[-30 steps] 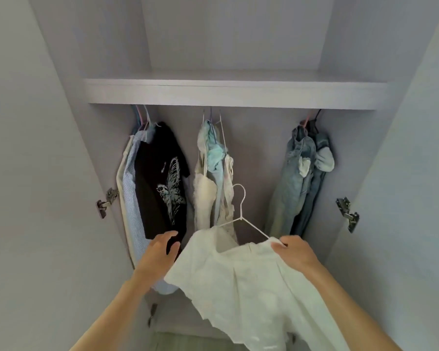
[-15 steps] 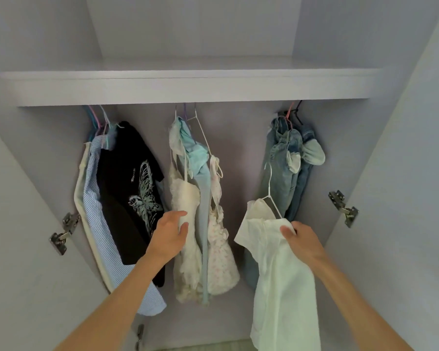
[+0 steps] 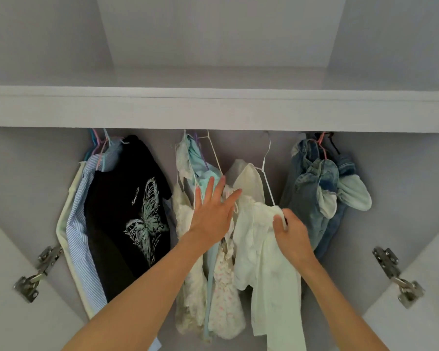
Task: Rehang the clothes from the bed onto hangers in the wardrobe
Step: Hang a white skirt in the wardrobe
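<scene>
- Step in hand: getting the white top [image 3: 261,239] onto the rail. It hangs on a white hanger [image 3: 265,173] between the pale middle bunch [image 3: 195,224] and the jeans [image 3: 312,188]. The hook reaches up behind the shelf [image 3: 213,110], and the rail itself is hidden, so I cannot tell whether the hook has caught.
- The right hand [image 3: 293,231] has its fingers curled and clamped on the top's shoulder, at the hanger's lower arm.
- The left hand [image 3: 213,211] is flat with its fingers spread apart, pressing the middle bunch leftward (seemingly to hold a gap for the newcomer).
- Next move, as I judge it: seat the hook firmly on the rail, then ease both hands off and see that the top hangs freely.
- What stands in the way: the middle bunch touches the top and may crowd back once freed, and the shelf edge blocks sight of the hook.
- Also around: a black tee [image 3: 129,211] and striped shirt [image 3: 84,236] at the left, and door hinges [image 3: 398,277] on both sides.
</scene>
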The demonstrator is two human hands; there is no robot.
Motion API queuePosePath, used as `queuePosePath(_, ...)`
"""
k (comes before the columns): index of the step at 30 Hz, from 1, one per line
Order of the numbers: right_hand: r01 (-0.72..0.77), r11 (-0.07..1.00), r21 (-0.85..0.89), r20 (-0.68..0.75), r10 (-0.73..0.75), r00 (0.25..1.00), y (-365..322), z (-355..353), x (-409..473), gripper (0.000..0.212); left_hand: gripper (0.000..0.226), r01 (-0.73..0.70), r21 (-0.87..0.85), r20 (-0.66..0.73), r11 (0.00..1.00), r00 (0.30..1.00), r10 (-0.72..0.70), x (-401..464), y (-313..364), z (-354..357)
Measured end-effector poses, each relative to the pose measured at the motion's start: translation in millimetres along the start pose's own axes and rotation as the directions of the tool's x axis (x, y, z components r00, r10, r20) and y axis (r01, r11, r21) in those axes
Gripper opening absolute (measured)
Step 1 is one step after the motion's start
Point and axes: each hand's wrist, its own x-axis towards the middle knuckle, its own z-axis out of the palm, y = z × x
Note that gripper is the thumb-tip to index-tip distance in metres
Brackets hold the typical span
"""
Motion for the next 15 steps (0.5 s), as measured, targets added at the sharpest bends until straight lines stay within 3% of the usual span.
queuePosePath(4, 0.064, 0.998, -0.020, 0.048, -0.063, 0.997, 10, 1, 27, 0.021, 0.049, -0.059, 0.098, 0.025, 0.993, 0.998, 0.057, 33, 2, 15)
queuePosePath(7, 0.106, 0.994, -0.028, 0.079, -0.103, 0.992, 17, 4, 41, 0.022, 0.055, 0.002, 0.097, 0.019, 0.995, 1.000, -0.004, 35, -9, 25)
queuePosePath(13, 0.158, 0.987, -0.003, 0.053, -0.157, 0.986, 9, 23, 61, 0.021, 0.030, 0.133, 0.062, -0.171, 0.989, 0.978, -0.121, 16, -36, 29)
queuePosePath(15, 0.168, 0.986, 0.017, 0.037, -0.168, 0.985, -3, 32, 71, 0.021, 0.033, 0.208, 0.024, -0.204, 0.978, 0.958, -0.199, 11, -43, 27)
